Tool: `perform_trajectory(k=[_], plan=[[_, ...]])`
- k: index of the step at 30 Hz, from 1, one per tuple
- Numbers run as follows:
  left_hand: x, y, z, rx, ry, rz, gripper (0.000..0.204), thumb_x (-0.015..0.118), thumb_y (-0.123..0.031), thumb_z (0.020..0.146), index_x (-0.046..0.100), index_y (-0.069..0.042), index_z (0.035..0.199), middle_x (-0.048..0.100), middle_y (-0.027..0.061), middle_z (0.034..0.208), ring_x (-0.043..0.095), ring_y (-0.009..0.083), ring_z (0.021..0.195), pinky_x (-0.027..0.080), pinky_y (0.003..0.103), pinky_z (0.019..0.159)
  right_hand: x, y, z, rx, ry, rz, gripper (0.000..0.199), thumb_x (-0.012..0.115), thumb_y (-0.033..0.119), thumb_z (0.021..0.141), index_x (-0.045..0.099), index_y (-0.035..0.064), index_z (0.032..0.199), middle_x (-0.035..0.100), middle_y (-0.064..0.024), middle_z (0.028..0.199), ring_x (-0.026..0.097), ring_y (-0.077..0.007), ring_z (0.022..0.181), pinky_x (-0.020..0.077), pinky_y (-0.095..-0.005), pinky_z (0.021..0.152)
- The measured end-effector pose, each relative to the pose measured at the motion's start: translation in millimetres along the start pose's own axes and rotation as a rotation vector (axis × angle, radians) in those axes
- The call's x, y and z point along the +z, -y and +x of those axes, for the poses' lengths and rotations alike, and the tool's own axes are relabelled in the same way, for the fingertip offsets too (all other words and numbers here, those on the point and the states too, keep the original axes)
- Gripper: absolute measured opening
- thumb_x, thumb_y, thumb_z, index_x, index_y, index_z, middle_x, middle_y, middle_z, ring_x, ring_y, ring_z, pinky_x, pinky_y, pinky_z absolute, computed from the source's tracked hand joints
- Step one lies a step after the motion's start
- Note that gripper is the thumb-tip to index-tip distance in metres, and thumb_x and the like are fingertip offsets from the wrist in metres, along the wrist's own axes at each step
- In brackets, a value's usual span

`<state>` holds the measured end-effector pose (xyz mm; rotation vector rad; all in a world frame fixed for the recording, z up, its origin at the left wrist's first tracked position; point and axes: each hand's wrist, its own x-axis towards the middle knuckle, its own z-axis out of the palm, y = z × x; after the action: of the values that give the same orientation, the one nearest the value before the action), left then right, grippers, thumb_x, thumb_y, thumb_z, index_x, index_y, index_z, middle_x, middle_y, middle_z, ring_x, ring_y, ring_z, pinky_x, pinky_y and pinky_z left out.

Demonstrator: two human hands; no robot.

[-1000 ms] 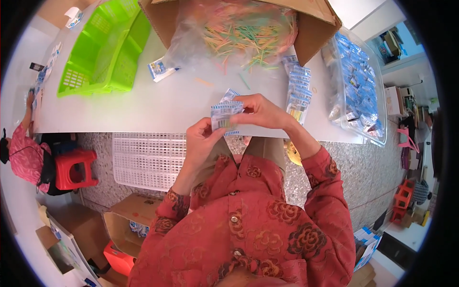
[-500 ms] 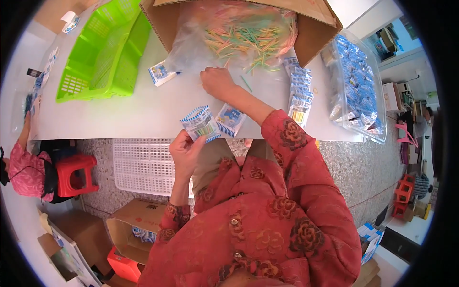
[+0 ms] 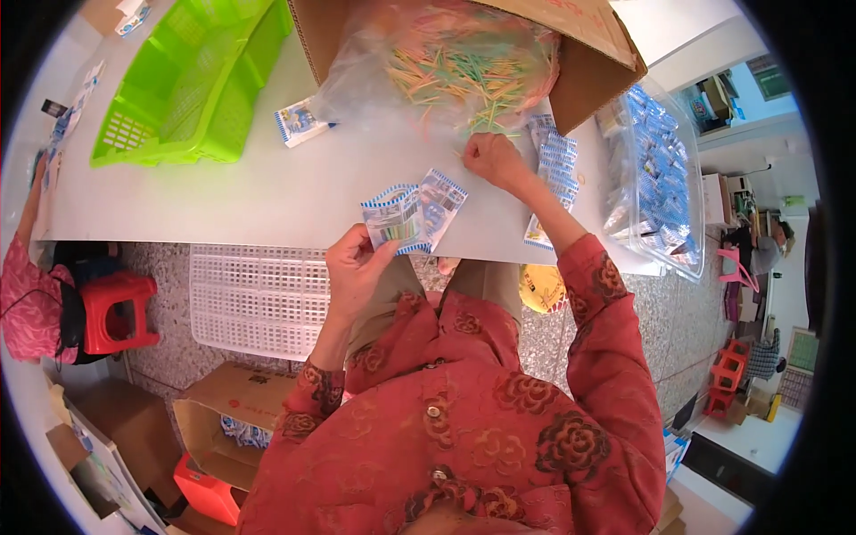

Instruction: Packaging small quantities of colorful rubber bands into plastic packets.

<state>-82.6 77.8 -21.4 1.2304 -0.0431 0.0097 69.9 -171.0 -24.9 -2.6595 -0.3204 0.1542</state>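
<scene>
My left hand (image 3: 357,267) pinches a small blue-and-white striped packet (image 3: 392,218) at the table's front edge. Thin green and pale sticks show through its clear part. Directly behind it, partly covered, lies a second blue-and-white packet (image 3: 443,207). My right hand (image 3: 496,160) is at the table surface, just in front of the heap of coloured sticks (image 3: 473,80), its fingers pressed together. What they grip is too small to make out. The sticks spill from a clear plastic bag (image 3: 357,85) inside a tipped cardboard box (image 3: 596,80).
A row of overlapping packets (image 3: 557,174) lies right of my right hand, beside a clear bin (image 3: 695,254) full of blue packets. One packet (image 3: 301,122) lies near a green basket (image 3: 178,153). A white crate (image 3: 259,303) sits below the table. Another person (image 3: 36,303) is at far left.
My right hand has moved right across the table, onto the spot where a loose green stick lay. My left hand and its packet have shifted slightly right. The view has shifted a little.
</scene>
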Motion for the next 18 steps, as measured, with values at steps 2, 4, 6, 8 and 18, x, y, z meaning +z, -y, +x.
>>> perform_trajectory(k=[2, 4, 6, 8, 18], plan=[[2, -4, 1, 0.017, 0.016, 0.051, 0.016, 0.064, 0.002, 0.084, 0.061, 0.005, 0.100, 0.064, 0.0043, 0.093, 0.058, 0.0075, 0.083, 0.048, 0.023, 0.074, 1, 4, -3, -0.008, -0.017, 0.020, 0.016, 0.064, 0.018, 0.068, 0.063, 0.0029, 0.075, 0.065, -0.0173, 0.080, 0.062, -0.0359, 0.080, 0.0500, -0.0439, 0.071], [1, -7, 3, 0.010, 0.010, 0.083, 0.015, 0.064, 0.002, 0.083, 0.062, 0.004, 0.098, 0.064, 0.0035, 0.090, 0.058, 0.0068, 0.081, 0.048, 0.022, 0.073, 3, 11, -1, -0.018, -0.033, 0.046, 0.018, 0.064, 0.018, 0.069, 0.062, 0.0019, 0.076, 0.064, -0.0179, 0.081, 0.062, -0.0357, 0.081, 0.0498, -0.0443, 0.070], [2, -10, 5, 0.004, 0.005, 0.115, 0.014, 0.065, 0.001, 0.083, 0.062, 0.004, 0.097, 0.064, 0.0027, 0.088, 0.057, 0.0062, 0.079, 0.047, 0.022, 0.072, 5, 14, 7, -0.138, -0.002, -0.168, 0.015, 0.064, 0.013, 0.069, 0.059, 0.0016, 0.077, 0.063, -0.0168, 0.080, 0.062, -0.0339, 0.079, 0.0493, -0.0415, 0.071], [3, -11, 7, 0.062, 0.013, 0.188, 0.013, 0.067, 0.000, 0.081, 0.064, 0.002, 0.093, 0.064, 0.0014, 0.083, 0.055, 0.0054, 0.074, 0.046, 0.021, 0.070, 10, 15, 14, -0.226, -0.038, -0.217, 0.012, 0.063, 0.010, 0.069, 0.059, 0.0015, 0.077, 0.063, -0.0172, 0.079, 0.061, -0.0342, 0.080, 0.0493, -0.0425, 0.072], [17, -21, 10, 0.196, -0.038, 0.296, 0.010, 0.069, -0.001, 0.078, 0.065, 0.001, 0.086, 0.065, 0.0026, 0.077, 0.056, 0.0060, 0.069, 0.046, 0.021, 0.065, 5, 32, 20, -0.194, -0.005, -0.346, 0.011, 0.058, 0.003, 0.071, 0.062, -0.0028, 0.079, 0.065, -0.0189, 0.082, 0.065, -0.0291, 0.075, 0.0523, -0.0376, 0.066]])
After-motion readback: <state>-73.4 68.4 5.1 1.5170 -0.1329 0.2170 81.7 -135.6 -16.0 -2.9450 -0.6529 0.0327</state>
